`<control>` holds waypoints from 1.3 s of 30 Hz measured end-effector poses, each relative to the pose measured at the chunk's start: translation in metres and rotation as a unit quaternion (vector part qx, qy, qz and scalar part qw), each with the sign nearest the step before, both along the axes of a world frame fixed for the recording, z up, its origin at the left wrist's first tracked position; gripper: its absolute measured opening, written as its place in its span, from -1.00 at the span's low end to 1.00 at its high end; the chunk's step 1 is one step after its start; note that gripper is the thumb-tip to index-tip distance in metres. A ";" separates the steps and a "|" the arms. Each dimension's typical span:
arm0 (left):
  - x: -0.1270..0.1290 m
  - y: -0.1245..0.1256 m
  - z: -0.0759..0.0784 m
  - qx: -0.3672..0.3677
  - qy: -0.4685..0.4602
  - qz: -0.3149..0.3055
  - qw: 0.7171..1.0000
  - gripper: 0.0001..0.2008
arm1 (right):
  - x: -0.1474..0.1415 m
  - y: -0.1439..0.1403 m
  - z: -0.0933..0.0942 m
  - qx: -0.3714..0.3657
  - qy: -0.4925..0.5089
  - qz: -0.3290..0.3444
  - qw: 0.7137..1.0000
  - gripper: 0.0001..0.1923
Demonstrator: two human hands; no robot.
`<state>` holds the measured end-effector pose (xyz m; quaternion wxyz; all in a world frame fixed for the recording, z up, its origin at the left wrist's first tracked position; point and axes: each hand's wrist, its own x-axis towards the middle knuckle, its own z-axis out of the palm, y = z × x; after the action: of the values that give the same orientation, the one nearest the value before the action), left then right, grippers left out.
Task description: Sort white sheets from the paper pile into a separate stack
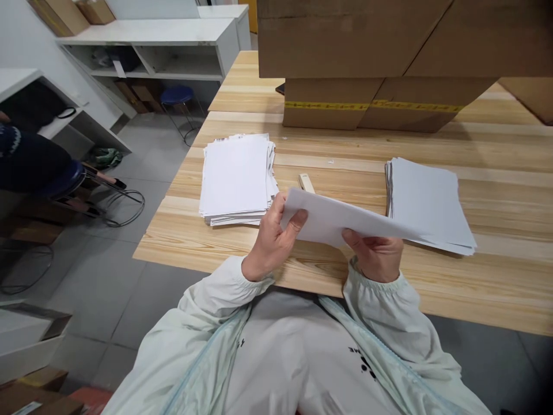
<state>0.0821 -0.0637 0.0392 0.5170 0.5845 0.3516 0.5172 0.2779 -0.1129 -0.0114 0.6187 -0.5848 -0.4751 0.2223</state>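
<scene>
A white sheaf of paper (332, 216) is held tilted above the table's front edge; how many sheets it has I cannot tell. My left hand (276, 233) grips its left end, thumb on top. Under its lower right edge my right hand (375, 251) is closed on it, thumb pressing the face and the other fingers partly hidden. Just beyond the sheaf lies a cream-coloured utility knife or similar slim tool (306, 183), partly covered. To the left sits an uneven stack of white paper (235, 176), and to the right another paper stack (427, 202).
Large brown cardboard boxes (328, 104) stand stacked at the back of the wooden table (181, 230). White shelving (181, 34) and a blue stool (177, 95) are beyond the table's left edge. Another person sits on a stool (71, 176) at far left.
</scene>
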 end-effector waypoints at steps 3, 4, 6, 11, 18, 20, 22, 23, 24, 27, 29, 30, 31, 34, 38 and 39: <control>0.000 -0.003 -0.002 -0.019 0.001 -0.004 1.000 -0.66 | 0.000 0.004 -0.001 0.004 0.001 0.037 0.999 -0.72; 0.000 -0.003 -0.004 -0.021 0.007 -0.009 1.000 -0.67 | 0.000 0.005 -0.002 0.001 -0.001 0.048 0.999 -0.71; 0.002 -0.004 -0.007 -0.017 0.014 -0.011 1.000 -0.66 | -0.001 0.006 -0.002 -0.003 -0.004 0.052 0.999 -0.68; 0.005 -0.004 -0.006 -0.045 -0.036 0.019 0.998 -0.60 | -0.001 0.001 -0.001 0.023 -0.012 -0.007 1.000 -0.54; 0.008 -0.021 -0.014 -0.171 -0.076 -0.022 0.982 -0.22 | 0.025 -0.041 0.003 -0.189 -0.065 0.049 0.979 -0.46; 0.008 -0.032 -0.025 -0.205 -0.056 -0.045 0.976 -0.13 | 0.036 -0.053 -0.001 -0.250 -0.044 0.089 0.963 -0.43; 0.008 -0.041 -0.035 -0.238 -0.030 -0.080 0.968 -0.23 | 0.046 -0.062 -0.006 -0.301 -0.028 0.102 0.948 -0.40; 0.008 -0.043 -0.039 -0.258 -0.017 -0.098 0.961 -0.34 | 0.051 -0.066 -0.008 -0.318 -0.021 0.098 0.943 -0.39; 0.009 -0.044 -0.041 -0.282 -0.006 -0.117 0.952 -0.45 | 0.054 -0.068 -0.009 -0.331 -0.013 0.091 0.939 -0.39; 0.012 -0.039 -0.043 -0.362 0.011 -0.156 0.919 -0.68 | 0.061 -0.068 -0.010 -0.344 0.000 0.078 0.936 -0.37; 0.015 -0.033 -0.042 -0.397 0.006 -0.165 0.903 -0.70 | 0.063 -0.064 -0.010 -0.340 -0.010 0.077 0.937 -0.35; 0.016 -0.030 -0.043 -0.406 0.004 -0.165 0.899 -0.69 | 0.064 -0.060 -0.009 -0.337 -0.019 0.077 0.938 -0.34; 0.017 -0.028 -0.043 -0.413 0.001 -0.164 0.896 -0.68 | 0.065 -0.056 -0.010 -0.334 -0.028 0.079 0.939 -0.33; 0.020 -0.020 -0.046 -0.417 -0.004 -0.152 0.896 -0.65 | 0.067 -0.044 -0.014 -0.332 -0.056 0.097 0.937 -0.33; 0.024 -0.011 -0.049 -0.404 -0.004 -0.139 0.904 -0.65 | 0.076 -0.034 -0.013 -0.306 -0.175 0.113 0.929 -0.34; 0.025 -0.009 -0.049 -0.403 -0.005 -0.135 0.905 -0.66 | 0.082 -0.033 -0.009 -0.296 -0.229 0.109 0.921 -0.36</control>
<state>0.1075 -0.0723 -0.0100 0.7752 0.3652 0.4454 0.2596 0.3597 -0.1458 -0.0204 0.2639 -0.7208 -0.5769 0.2791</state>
